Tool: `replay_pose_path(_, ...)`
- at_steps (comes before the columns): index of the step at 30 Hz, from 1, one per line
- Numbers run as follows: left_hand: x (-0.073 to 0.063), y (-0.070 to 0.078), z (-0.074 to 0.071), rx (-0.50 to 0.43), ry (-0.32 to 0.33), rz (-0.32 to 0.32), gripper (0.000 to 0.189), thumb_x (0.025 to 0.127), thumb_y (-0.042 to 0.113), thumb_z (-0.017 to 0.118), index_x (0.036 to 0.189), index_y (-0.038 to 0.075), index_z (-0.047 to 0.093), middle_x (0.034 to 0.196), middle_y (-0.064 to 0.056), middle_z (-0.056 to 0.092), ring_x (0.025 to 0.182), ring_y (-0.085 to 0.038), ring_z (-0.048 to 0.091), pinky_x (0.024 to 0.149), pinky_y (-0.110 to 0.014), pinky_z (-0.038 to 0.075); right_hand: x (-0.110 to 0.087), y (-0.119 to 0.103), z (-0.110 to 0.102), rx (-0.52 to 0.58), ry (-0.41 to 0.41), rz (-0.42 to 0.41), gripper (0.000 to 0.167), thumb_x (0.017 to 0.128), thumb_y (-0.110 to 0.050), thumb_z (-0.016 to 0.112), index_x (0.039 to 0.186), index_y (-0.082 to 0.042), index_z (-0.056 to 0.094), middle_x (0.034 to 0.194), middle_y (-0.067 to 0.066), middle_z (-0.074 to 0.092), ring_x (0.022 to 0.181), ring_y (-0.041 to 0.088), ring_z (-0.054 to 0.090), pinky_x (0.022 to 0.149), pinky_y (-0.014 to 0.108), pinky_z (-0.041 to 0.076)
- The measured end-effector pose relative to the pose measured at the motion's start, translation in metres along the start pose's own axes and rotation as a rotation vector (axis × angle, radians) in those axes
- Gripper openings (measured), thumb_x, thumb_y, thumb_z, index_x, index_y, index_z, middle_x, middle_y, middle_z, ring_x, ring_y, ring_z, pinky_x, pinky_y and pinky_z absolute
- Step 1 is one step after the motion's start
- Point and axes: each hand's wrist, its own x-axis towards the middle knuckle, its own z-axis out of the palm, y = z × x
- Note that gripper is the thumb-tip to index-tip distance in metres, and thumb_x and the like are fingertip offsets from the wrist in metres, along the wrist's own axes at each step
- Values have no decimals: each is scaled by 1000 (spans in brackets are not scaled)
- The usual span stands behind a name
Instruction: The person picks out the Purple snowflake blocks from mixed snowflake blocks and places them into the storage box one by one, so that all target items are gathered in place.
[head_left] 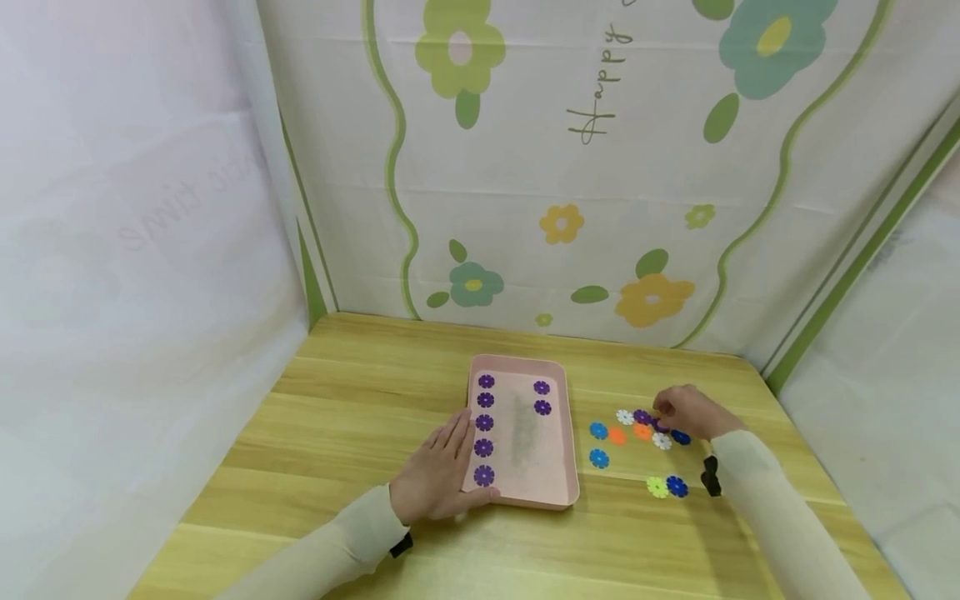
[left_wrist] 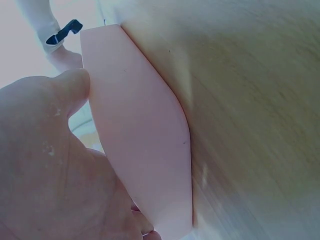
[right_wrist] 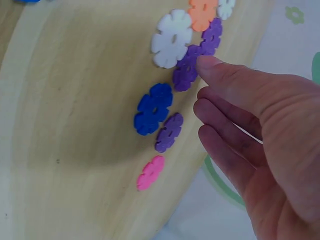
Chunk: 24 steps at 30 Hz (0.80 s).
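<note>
A pink tray (head_left: 525,498) lies on the table, holding a left column of several purple flower-shaped discs (head_left: 484,422) and two more purple discs (head_left: 542,397) at upper right. My left hand (head_left: 438,471) rests at its near left corner, fingers straight along the side, thumb on the near rim; the tray's outer wall (left_wrist: 140,100) fills the middle of the left wrist view. To the right, my right hand (head_left: 690,411) pinches a purple disc (right_wrist: 185,72) between thumb and index finger; the index tip is hidden. This disc overlaps another purple disc (right_wrist: 212,37).
Around the right hand lie white (right_wrist: 171,40), orange (head_left: 617,436), light blue (head_left: 598,458), yellow-green (head_left: 657,487), dark blue (right_wrist: 153,110) and pink (right_wrist: 150,173) discs. A flower-printed cloth (head_left: 517,167) hangs behind the wooden table (head_left: 360,400), with white cloth at both sides.
</note>
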Motion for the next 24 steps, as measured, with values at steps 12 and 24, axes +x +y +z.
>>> replay_pose_path(12,1,-2,7,18,29,14,110,99,80,42,163,-8,28,174,-27,19,162,-41,26,130,-54,31,-1,-5,3,41,-46,28,13,91,1,79,104,0,77,97,9,76,86,18,71,76,38,63)
replay_pose_path(24,2,-3,8,10,25,16,109,99,79,44,163,-8,27,175,-27,18,162,-42,24,130,-55,30,3,0,2,98,-37,102,14,90,-3,82,103,-2,76,94,6,74,82,16,66,74,36,61)
